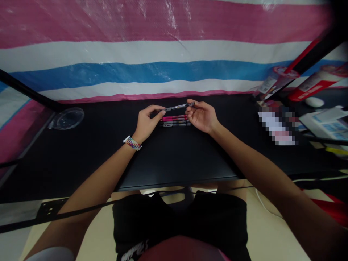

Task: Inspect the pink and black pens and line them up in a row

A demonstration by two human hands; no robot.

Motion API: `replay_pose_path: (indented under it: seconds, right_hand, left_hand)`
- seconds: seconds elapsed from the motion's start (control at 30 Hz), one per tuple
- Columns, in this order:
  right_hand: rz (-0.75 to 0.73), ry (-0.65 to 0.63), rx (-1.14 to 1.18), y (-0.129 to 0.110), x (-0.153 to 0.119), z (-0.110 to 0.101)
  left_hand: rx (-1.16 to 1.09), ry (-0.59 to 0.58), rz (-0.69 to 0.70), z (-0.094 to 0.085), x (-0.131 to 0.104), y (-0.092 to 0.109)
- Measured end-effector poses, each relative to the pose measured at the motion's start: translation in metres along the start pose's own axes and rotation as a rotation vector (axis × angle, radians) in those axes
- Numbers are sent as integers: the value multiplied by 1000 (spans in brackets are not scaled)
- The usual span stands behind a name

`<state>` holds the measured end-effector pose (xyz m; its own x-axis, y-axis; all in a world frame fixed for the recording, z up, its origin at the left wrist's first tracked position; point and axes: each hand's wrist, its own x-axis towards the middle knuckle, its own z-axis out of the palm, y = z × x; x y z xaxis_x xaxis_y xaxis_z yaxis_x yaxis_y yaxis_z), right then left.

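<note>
The dark pen [178, 107] is above the far middle of the black desk [179, 156], pinched at its ends by nearly closed fingers of left hand [148, 123] and right hand [202, 116]. If either grip loosens, it may fall and scatter the pens [175, 118] below.

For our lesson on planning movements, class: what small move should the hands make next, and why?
Probably level the dark pen and lower it beside the grouped pens: the left hand and right hand hold its ends, and it slants slightly against that group.
</note>
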<state>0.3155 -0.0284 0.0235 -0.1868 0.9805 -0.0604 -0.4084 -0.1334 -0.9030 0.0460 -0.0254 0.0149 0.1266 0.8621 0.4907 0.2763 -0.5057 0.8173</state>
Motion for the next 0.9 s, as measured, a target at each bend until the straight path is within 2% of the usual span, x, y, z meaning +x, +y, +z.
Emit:
replay_pose_path:
  seconds: [0.13, 0.23, 0.43, 0.6, 0.73, 0.9]
  right_hand:
    - [-9, -4, 8, -2, -1, 0]
    - [-51, -17, -80, -3, -1, 0]
    - [-373, 88, -499, 6, 5, -7]
    - [-524, 124, -831, 11, 12, -22]
    - [-535, 115, -1021, 13, 15, -31]
    - [-517, 75, -1100, 16, 16, -34]
  left_hand:
    - [17, -3, 5, 0, 0, -1]
    - [43, 0, 3, 0, 1, -2]
    - [68, 20, -20, -1, 4, -8]
    - [86, 14, -49, -2, 6, -22]
    - [164, 17, -62, -3, 6, -27]
    - [214, 4, -52, -5, 5, -29]
